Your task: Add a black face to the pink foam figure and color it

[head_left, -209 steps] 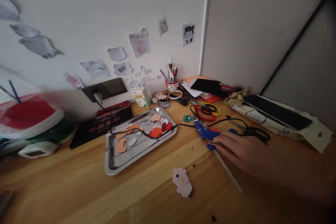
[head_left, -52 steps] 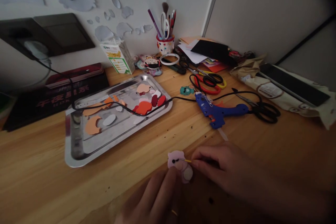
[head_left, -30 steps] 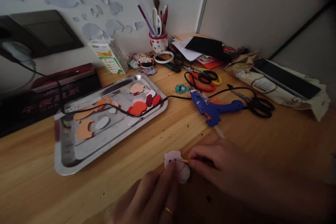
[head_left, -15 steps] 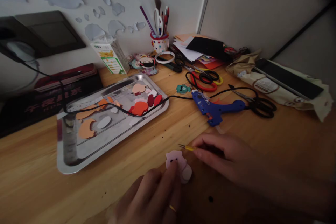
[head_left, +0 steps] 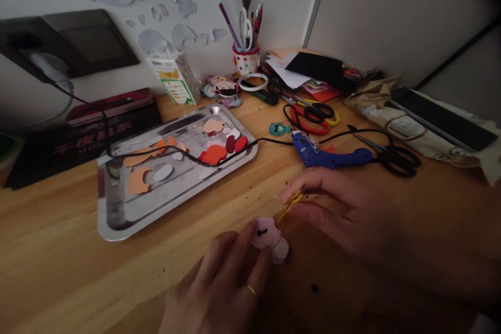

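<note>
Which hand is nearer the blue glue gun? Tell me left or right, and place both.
Right. The right hand is just below the blue glue gun in the picture; the left hand is farther off, lower and leftward, touching the pink figure.

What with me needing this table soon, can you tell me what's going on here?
The person's left hand touches a small pink figure lying on the wooden table; the right hand holds a thin yellow tool, its tip close to the figure. A blue glue gun lies beyond the right hand, and a metal tray of cutouts sits to the left.
</note>
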Action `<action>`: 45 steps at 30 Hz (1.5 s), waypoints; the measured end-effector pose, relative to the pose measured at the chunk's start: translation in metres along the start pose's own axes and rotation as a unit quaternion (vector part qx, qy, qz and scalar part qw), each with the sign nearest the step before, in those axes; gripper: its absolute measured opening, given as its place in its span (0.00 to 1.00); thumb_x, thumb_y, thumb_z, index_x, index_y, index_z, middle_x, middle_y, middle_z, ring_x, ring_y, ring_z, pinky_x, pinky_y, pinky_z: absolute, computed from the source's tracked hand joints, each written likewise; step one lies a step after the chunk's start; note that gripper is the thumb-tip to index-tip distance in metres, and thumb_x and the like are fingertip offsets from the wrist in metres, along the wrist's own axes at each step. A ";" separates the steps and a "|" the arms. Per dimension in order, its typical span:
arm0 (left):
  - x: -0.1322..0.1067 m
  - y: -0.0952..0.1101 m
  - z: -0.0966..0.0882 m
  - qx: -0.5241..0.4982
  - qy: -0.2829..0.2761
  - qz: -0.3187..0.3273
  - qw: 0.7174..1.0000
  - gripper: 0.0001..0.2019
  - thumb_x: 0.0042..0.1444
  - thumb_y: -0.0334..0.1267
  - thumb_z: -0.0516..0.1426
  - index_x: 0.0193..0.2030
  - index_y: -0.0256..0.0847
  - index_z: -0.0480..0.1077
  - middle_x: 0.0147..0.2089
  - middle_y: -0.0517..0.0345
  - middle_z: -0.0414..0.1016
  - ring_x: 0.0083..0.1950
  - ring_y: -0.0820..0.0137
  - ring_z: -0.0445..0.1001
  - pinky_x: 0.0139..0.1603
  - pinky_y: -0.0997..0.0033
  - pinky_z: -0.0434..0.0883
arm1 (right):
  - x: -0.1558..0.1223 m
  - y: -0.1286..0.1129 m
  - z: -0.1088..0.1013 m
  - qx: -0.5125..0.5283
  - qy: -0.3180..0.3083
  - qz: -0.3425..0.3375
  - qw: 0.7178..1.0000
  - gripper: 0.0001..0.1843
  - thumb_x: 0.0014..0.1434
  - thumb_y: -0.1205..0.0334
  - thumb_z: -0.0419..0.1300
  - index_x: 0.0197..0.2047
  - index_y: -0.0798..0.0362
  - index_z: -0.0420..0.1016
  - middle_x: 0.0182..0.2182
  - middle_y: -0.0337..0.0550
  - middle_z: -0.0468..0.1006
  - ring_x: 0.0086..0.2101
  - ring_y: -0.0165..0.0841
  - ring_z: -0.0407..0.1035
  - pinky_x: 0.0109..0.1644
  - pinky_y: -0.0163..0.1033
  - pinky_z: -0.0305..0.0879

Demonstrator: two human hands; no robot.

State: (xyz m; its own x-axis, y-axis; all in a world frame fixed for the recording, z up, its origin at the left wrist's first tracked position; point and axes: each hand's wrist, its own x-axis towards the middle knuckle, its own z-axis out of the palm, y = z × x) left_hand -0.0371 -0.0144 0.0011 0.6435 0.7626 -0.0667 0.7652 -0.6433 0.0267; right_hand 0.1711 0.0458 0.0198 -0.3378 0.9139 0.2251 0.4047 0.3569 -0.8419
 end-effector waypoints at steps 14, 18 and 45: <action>0.000 0.011 -0.009 -0.044 -0.056 -0.042 0.997 0.28 0.53 0.26 0.51 0.61 0.50 0.55 0.64 0.52 0.58 0.53 0.59 0.66 0.41 0.62 0.75 | 0.003 0.001 0.004 -0.149 -0.096 -0.114 0.977 0.08 0.58 0.59 0.57 0.33 0.54 0.71 0.28 0.36 0.75 0.29 0.27 0.69 0.31 0.31 0.61; -0.002 0.009 -0.007 -0.047 -0.050 -0.035 0.997 0.28 0.54 0.26 0.52 0.61 0.50 0.54 0.64 0.51 0.57 0.54 0.59 0.65 0.42 0.61 0.75 | 0.005 0.001 0.010 -0.153 -0.145 -0.097 0.973 0.07 0.59 0.61 0.56 0.34 0.55 0.72 0.28 0.37 0.74 0.29 0.27 0.68 0.32 0.32 0.60; 0.000 0.007 -0.009 -0.071 -0.037 -0.031 0.996 0.25 0.55 0.28 0.50 0.60 0.49 0.57 0.62 0.51 0.62 0.54 0.58 0.65 0.42 0.61 0.75 | 0.009 -0.002 0.013 -0.159 -0.167 -0.120 0.966 0.09 0.60 0.61 0.54 0.36 0.57 0.72 0.30 0.41 0.75 0.31 0.29 0.68 0.35 0.33 0.60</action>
State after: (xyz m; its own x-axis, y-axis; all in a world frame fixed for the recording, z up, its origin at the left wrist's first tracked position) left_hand -0.0319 -0.0184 0.0107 0.5956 0.7899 -0.1462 0.8021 -0.5751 0.1607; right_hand 0.1562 0.0509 0.0172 -0.6877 0.7031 0.1808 0.5025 0.6408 -0.5805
